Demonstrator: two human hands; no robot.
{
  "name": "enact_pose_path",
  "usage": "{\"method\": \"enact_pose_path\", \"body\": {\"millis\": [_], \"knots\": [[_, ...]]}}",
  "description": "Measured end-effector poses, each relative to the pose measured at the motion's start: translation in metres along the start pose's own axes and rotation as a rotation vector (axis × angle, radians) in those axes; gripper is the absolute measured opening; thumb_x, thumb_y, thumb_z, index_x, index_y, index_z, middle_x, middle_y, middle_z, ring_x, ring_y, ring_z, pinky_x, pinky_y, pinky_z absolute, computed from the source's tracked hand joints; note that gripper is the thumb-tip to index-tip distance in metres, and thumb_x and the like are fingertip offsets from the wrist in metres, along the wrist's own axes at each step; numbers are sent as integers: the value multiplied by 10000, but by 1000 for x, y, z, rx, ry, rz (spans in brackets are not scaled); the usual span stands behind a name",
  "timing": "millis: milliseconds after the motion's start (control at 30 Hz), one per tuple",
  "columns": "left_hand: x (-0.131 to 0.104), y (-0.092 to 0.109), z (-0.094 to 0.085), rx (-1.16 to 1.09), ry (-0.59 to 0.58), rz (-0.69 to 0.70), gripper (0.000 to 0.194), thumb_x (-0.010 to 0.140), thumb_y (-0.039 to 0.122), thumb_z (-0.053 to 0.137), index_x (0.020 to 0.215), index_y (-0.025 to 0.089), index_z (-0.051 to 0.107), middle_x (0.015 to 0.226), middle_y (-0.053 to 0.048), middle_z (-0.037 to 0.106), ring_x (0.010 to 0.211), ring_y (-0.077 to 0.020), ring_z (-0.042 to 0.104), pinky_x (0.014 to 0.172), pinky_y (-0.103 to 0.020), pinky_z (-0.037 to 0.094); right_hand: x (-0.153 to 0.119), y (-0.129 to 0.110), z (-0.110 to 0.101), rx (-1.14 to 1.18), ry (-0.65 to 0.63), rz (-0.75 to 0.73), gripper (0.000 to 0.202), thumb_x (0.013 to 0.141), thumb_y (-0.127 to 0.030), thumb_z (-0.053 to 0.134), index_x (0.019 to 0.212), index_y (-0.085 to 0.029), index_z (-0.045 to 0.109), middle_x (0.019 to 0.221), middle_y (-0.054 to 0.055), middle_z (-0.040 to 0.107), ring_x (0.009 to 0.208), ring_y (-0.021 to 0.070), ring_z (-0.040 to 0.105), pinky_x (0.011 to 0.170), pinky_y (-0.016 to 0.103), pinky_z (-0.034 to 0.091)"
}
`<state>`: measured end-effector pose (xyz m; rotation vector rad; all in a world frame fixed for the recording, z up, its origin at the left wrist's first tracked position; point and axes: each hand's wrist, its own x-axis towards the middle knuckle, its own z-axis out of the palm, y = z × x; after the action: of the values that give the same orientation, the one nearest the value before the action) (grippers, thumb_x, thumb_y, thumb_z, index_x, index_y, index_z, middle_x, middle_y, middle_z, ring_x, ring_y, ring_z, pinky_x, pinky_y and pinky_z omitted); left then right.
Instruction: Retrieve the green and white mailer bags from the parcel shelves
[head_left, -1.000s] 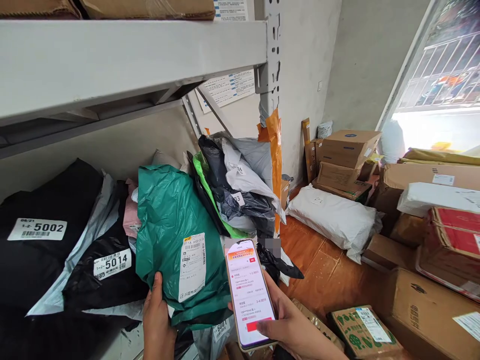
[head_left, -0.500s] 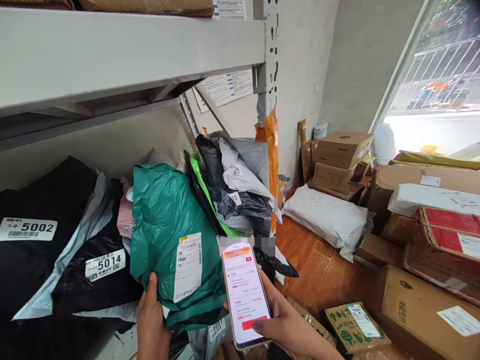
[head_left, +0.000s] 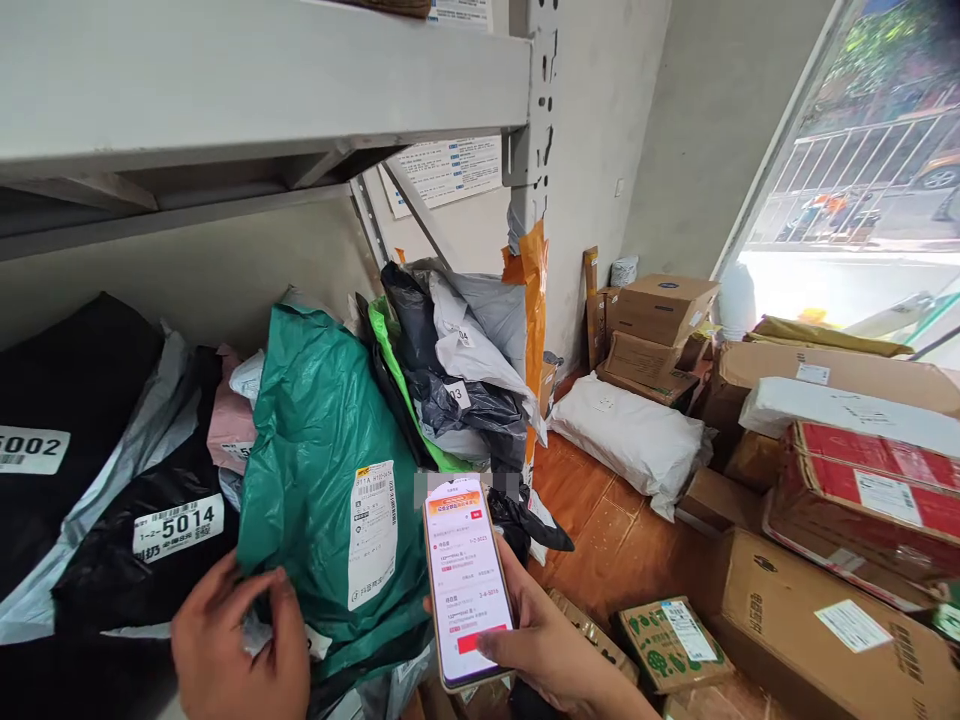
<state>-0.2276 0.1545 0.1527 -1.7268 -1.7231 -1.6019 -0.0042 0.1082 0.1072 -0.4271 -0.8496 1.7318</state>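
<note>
My right hand (head_left: 536, 630) is wrapped round a smartphone (head_left: 466, 575), its thumb over a red button low on the lit screen. Close by on the left, my left hand (head_left: 244, 640) has curled fingers apart from the thumb, at the lower left edge of a green plastic mailer bag (head_left: 315, 420). I see nothing held in it. The green bag leans upright on the shelf and bears a white shipping label (head_left: 373, 535). Left of it lies a black parcel bag (head_left: 142, 540) marked 5014, and beyond that a larger black parcel bag (head_left: 75, 380) marked 5002.
Grey and black bags (head_left: 480, 350) hang by the shelf post (head_left: 534, 110), which has orange tape on it. A white beam (head_left: 255, 80) spans overhead. On the reddish floor to the right lie a white parcel (head_left: 630, 430) and several cardboard boxes (head_left: 825, 610).
My left hand has let go of the green bag's lower edge and moved left, its fingers opening. The view has shifted slightly right. The phone stays in my right hand.
</note>
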Motion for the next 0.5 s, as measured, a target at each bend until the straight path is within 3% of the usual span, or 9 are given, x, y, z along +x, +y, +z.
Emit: {"method": "enact_pose_path", "body": {"millis": [33, 100, 167, 267, 367, 500], "knots": [[1, 3, -1, 80, -52, 91, 223, 845, 312, 483, 806, 173, 654, 1183, -138, 530, 1113, -304, 514, 932, -491, 435, 0, 0, 1, -5, 0, 2, 912, 627, -102, 711, 1357, -288, 196, 1234, 109, 590, 1143, 314, 558, 856, 433, 460], [4, 13, -2, 163, -147, 186, 323, 882, 330, 393, 808, 189, 674, 1195, -136, 491, 1100, -312, 515, 900, -490, 451, 0, 0, 3, -17, 3, 8, 888, 633, -118, 713, 1346, -278, 210, 1215, 114, 604, 1146, 319, 555, 861, 442, 455], [8, 24, 1, 203, -258, 102, 382, 860, 465, 411, 1048, 219, 635, 1138, -141, 472, 1050, -339, 535, 842, -516, 483, 1, 1, 4, -21, 14, 10, 871, 630, -123, 719, 1333, -281, 231, 1219, 112, 604, 1144, 319, 557, 863, 441, 454], [16, 37, 10, 273, -415, -142, 666, 756, 628, 488, 1310, 266, 415, 1110, -141, 473, 989, -381, 563, 735, -535, 511, 2, 2, 4, -18, 19, -3, 855, 615, -131, 734, 1316, -295, 273, 1213, 89, 610, 1125, 307, 572, 863, 428, 456], [20, 35, 23, 119, -579, -173, 622, 803, 521, 482, 1347, 271, 318, 1181, -119, 534, 1038, -321, 576, 803, -452, 508, 3, 3, 6, -6, 17, -4, 894, 583, -139, 757, 1323, -308, 284, 1158, 58, 637, 1077, 282, 600, 834, 394, 468], [19, 18, 34, 6, -659, -189, 502, 845, 405, 395, 1317, 242, 342, 1186, -103, 591, 915, -260, 635, 776, -387, 500, 2, 5, 11, 42, 98, 13, 910, 552, -147, 751, 1331, -283, 300, 1062, 45, 681, 988, 254, 639, 744, 324, 467]]}}
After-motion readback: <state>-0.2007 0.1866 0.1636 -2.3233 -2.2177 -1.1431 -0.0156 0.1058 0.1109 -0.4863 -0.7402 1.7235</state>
